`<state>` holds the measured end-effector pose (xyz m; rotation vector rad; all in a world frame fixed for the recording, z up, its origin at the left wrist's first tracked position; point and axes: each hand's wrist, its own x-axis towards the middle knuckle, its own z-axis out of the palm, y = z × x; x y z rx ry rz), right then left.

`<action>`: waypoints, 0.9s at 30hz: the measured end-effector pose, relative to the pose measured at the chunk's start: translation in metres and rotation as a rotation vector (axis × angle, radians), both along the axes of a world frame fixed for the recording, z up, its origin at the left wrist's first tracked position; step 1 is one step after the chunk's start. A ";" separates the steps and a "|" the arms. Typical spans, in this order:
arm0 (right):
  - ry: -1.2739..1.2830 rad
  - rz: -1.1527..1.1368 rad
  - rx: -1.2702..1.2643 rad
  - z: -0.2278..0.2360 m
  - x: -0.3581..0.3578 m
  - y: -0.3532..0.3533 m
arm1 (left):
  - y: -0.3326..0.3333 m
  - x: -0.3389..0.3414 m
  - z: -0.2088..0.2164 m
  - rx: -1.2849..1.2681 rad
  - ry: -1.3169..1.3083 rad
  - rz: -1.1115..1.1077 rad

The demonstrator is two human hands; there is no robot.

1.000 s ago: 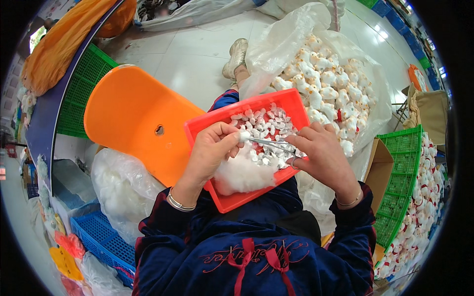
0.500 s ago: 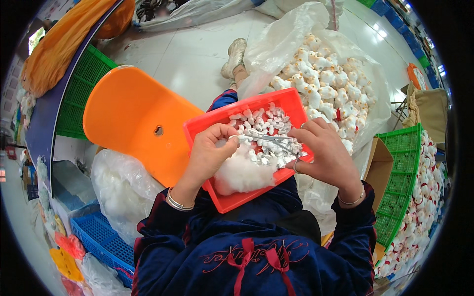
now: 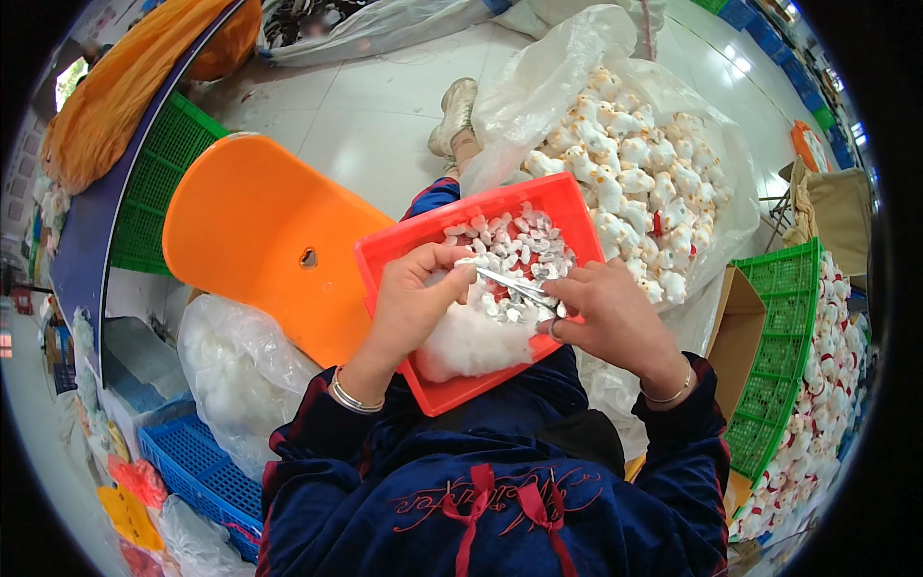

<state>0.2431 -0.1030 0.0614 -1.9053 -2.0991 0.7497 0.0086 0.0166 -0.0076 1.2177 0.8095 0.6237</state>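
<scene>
My left hand (image 3: 409,300) pinches a small white fabric piece (image 3: 468,263) between thumb and fingertips. In my right hand (image 3: 617,317) is a pair of metal forceps (image 3: 519,287) with finger loops. The forceps' tips reach the white piece at my left fingertips, and their blades lie close together. Both hands are above a red plastic tray (image 3: 437,396) on my lap. Small white and silvery pieces (image 3: 505,234) are scattered over the tray's far part. A clump of white stuffing (image 3: 481,344) fills its near side, under my left hand.
An orange stool (image 3: 260,226) stands at the left, beside a clear bag of stuffing (image 3: 226,361) and a blue crate (image 3: 207,462). Ahead to the right, a large clear bag holds many white plush toys (image 3: 639,178). A green crate (image 3: 774,385) and a cardboard box (image 3: 738,322) are on the right.
My right hand has moved left and a little nearer to me, bringing the forceps closer to my left hand. The forceps' handles have come together. My left hand has shifted slightly right.
</scene>
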 end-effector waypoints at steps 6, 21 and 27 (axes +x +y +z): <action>-0.024 -0.038 0.034 -0.006 -0.007 -0.005 | 0.011 -0.006 0.005 -0.209 -0.051 -0.085; 0.290 -0.175 -0.085 -0.022 -0.033 -0.006 | -0.005 0.007 0.004 0.030 -0.109 0.188; 0.581 -0.224 -0.159 -0.028 -0.060 -0.006 | -0.020 0.018 -0.017 0.097 -0.250 0.305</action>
